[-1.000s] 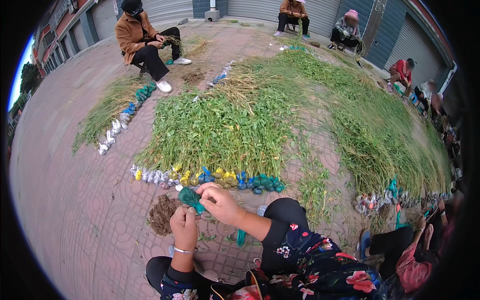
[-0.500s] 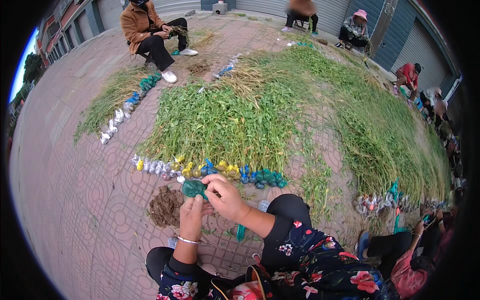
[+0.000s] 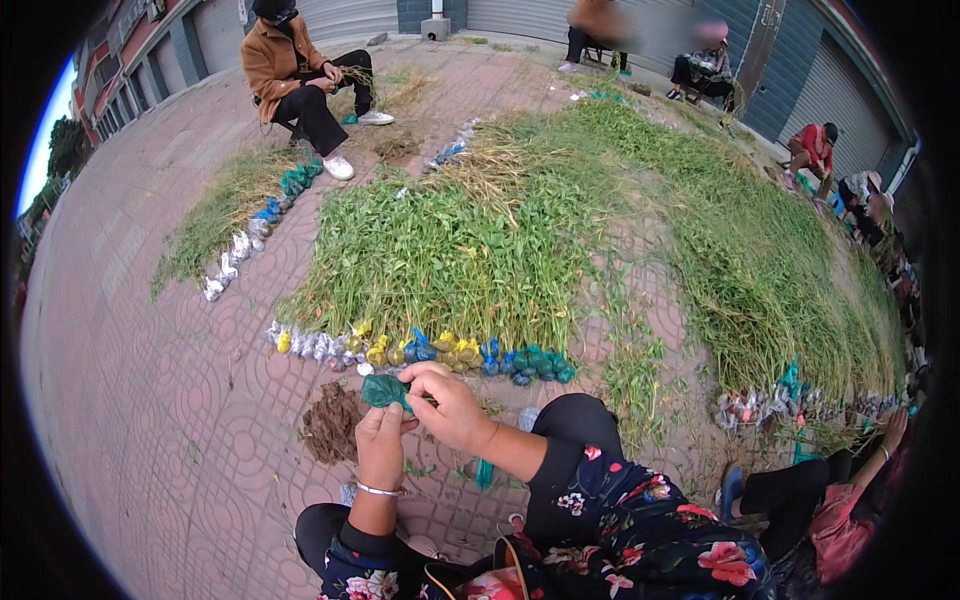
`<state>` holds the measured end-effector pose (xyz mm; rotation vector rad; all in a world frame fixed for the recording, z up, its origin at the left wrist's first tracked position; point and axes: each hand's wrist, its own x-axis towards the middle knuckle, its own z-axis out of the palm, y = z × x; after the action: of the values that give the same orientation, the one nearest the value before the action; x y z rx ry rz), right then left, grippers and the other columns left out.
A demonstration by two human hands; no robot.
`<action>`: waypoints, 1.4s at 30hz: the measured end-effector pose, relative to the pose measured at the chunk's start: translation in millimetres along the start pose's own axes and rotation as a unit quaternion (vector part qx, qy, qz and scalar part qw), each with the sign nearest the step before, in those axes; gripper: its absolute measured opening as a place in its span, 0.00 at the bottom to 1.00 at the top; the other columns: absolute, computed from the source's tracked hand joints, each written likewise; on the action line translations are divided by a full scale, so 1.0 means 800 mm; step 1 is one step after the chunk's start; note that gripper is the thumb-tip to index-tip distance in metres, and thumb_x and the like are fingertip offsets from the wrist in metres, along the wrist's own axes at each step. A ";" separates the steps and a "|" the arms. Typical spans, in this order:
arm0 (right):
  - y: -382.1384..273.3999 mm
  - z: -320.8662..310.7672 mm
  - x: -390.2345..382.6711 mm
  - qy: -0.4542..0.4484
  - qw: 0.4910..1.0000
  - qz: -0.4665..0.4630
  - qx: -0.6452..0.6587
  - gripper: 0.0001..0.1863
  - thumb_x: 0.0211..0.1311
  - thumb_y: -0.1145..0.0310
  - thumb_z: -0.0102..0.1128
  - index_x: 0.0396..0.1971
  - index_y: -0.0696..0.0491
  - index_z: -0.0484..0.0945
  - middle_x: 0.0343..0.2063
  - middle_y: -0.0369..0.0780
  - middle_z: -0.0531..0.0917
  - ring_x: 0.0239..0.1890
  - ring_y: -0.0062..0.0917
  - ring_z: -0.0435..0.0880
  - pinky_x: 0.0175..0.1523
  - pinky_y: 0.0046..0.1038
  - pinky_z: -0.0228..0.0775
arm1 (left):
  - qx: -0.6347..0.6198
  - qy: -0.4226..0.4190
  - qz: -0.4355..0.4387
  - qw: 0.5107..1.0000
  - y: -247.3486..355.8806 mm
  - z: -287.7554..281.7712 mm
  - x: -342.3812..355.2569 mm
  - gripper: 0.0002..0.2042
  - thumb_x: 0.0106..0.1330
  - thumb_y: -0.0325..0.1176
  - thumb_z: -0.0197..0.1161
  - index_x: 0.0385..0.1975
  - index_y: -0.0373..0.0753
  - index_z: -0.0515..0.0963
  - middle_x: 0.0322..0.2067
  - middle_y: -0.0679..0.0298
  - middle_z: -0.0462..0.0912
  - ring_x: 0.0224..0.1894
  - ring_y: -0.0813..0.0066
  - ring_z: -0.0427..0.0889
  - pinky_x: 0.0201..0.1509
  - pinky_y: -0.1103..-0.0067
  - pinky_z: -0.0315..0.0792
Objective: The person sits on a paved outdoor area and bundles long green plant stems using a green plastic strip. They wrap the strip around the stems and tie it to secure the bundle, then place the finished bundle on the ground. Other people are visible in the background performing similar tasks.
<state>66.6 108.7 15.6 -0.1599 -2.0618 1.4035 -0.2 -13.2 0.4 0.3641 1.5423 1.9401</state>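
Note:
Between my hands is a small green plastic bag (image 3: 383, 391), bunched up, held over the paving. My left hand (image 3: 382, 440) pinches it from below, a silver bangle on its wrist. The fingers of my right hand (image 3: 447, 405) are closed on its right end. What fills the bag cannot be made out. Just beyond lies a row of bagged root ends in white, yellow, blue and green plastic (image 3: 460, 353), attached to a broad spread of leafy green plants (image 3: 450, 250). Left of my hands sits a heap of wet brown mud (image 3: 332, 422).
A green plastic strip (image 3: 485, 473) lies between my knees. To the left runs another row of bagged plants (image 3: 238, 248). A long bank of green plants (image 3: 740, 290) fills the right. A person in a brown jacket (image 3: 290, 68) sits at the back left; others sit along the right.
Both hands stay on the green bag and have shifted slightly, with the right fingers moving along its end. At the lower right, a neighbouring person's arm has moved.

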 end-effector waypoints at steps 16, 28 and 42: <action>-0.004 0.000 0.002 0.004 1.000 -0.021 -0.003 0.04 0.50 0.77 0.55 0.24 0.58 0.69 0.41 0.43 0.74 0.42 0.31 0.75 0.46 0.28 0.66 | -0.020 0.043 0.073 0.996 0.019 0.015 -0.007 0.09 0.63 0.28 0.52 0.22 0.32 0.72 0.21 0.66 0.75 0.26 0.81 0.74 0.33 0.81 0.72; -0.001 0.000 0.000 -0.001 0.999 0.017 0.050 0.10 0.46 0.77 0.59 0.30 0.57 0.71 0.42 0.43 0.74 0.46 0.33 0.74 0.51 0.29 0.65 | 0.210 0.068 0.224 0.949 0.007 0.000 -0.001 0.08 0.57 0.26 0.55 0.18 0.32 0.67 0.18 0.58 0.70 0.20 0.70 0.70 0.24 0.76 0.64; -0.017 -0.012 0.003 -0.039 0.995 0.070 0.066 0.04 0.49 0.78 0.57 0.24 0.59 0.72 0.38 0.43 0.75 0.38 0.32 0.76 0.44 0.28 0.67 | 0.274 -0.019 0.137 0.952 0.017 -0.006 -0.012 0.08 0.61 0.29 0.52 0.31 0.32 0.76 0.24 0.67 0.77 0.28 0.82 0.74 0.33 0.83 0.68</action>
<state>73.5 111.4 30.4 -0.2000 -2.0458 1.6494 0.2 -24.7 13.4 0.8848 2.0832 1.6471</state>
